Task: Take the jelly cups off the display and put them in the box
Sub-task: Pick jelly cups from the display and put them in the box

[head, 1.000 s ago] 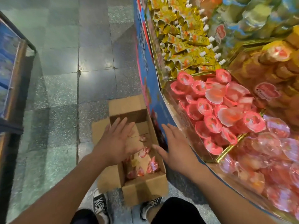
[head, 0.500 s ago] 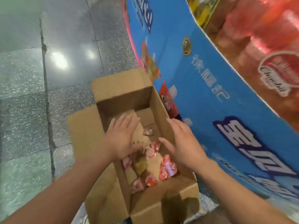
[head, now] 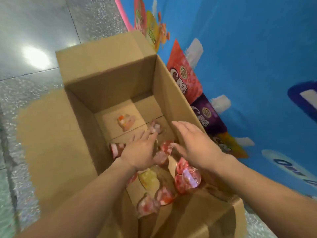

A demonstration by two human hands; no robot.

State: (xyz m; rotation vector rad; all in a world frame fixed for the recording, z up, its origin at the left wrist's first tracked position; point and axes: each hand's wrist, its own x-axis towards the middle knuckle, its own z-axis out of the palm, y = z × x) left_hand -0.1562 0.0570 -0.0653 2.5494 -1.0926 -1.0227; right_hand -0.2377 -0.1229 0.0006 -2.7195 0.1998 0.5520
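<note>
Left hand [head: 139,154], right hand [head: 197,148] over box [head: 106,79]

box [head: 109,79]: matt brown corrugated cardboard
jelly cups [head: 187,177]: glossy clear plastic, shiny film lids
floor [head: 34,31]: polished speckled stone, reflective
display [head: 248,57]: smooth printed panel

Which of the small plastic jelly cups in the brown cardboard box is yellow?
The pale yellow jelly cup lying by the wrist of the left hand; all the others look red or pink.
</note>
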